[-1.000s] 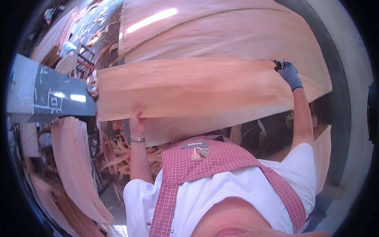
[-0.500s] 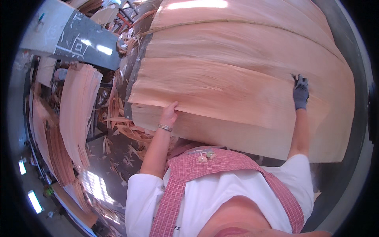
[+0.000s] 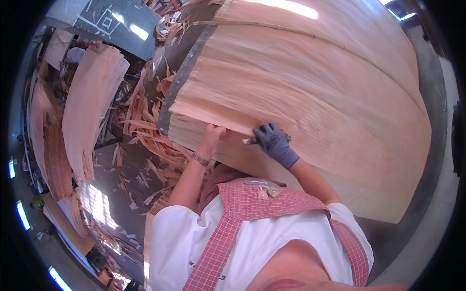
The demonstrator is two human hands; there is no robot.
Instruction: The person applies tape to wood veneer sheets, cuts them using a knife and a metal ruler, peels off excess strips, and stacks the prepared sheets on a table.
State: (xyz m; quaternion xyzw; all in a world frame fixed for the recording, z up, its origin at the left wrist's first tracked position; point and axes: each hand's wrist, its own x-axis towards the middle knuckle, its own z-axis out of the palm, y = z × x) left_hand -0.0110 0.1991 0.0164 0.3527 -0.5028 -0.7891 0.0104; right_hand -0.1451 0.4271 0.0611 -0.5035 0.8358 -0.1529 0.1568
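A broad stack of thin, pinkish wood veneer sheets (image 3: pixel 301 97) covers the worktable before me. My left hand (image 3: pixel 214 136), bare and with a metal band at the wrist, pinches the near edge of the top veneer sheet, which is slightly raised there. Just right of it, my right hand (image 3: pixel 273 141) wears a grey glove and is closed around a short, narrow tool (image 3: pixel 250 141). The tool's ends stick out on both sides of the fist; its exact kind is unclear. Below the lifted edge, a paler veneer layer (image 3: pixel 187 128) shows.
A long thin bamboo strip (image 3: pixel 291 30) lies across the stack's far part. The table's dark edge (image 3: pixel 180 82) runs along the left. Torn veneer scraps (image 3: pixel 145 131) litter the floor there. Further left stand stacked veneer sheets (image 3: pixel 90 106) and a grey panel (image 3: pixel 116 24).
My right hand has come from the far right of the stack to beside my left hand. The top sheet's near edge has shifted and lifted. The view has turned somewhat.
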